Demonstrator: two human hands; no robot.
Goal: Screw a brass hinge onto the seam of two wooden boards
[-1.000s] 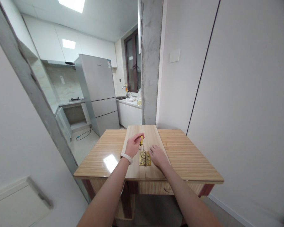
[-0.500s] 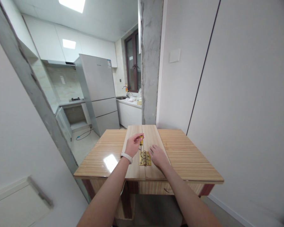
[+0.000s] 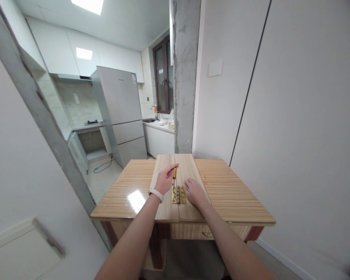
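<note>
My left hand (image 3: 165, 179), with a pale band at the wrist, is closed on a screwdriver (image 3: 175, 173) with a yellow and black handle. The screwdriver stands nearly upright, its shaft pointing down at the left leaf of a brass hinge (image 3: 179, 195). That hinge lies flat across the seam between two pale wooden boards (image 3: 184, 163). Several screw heads or holes dot its leaves, too small to tell apart. My right hand (image 3: 193, 190) rests on the right board, its fingertips at the hinge's right edge; whether they pinch anything small is hidden.
The boards lie on a striped wooden table (image 3: 230, 194) with a drawer (image 3: 192, 232) in front. A concrete pillar (image 3: 186, 77) and a white wall (image 3: 294, 116) stand behind and to the right. Further back left are a grey refrigerator (image 3: 121, 101) and a sink (image 3: 149, 120).
My left hand has shifted very slightly at the screwdriver handle, its fingertips a little further right and up. The hinge, the boards and my right hand stay nearly where they were.
</note>
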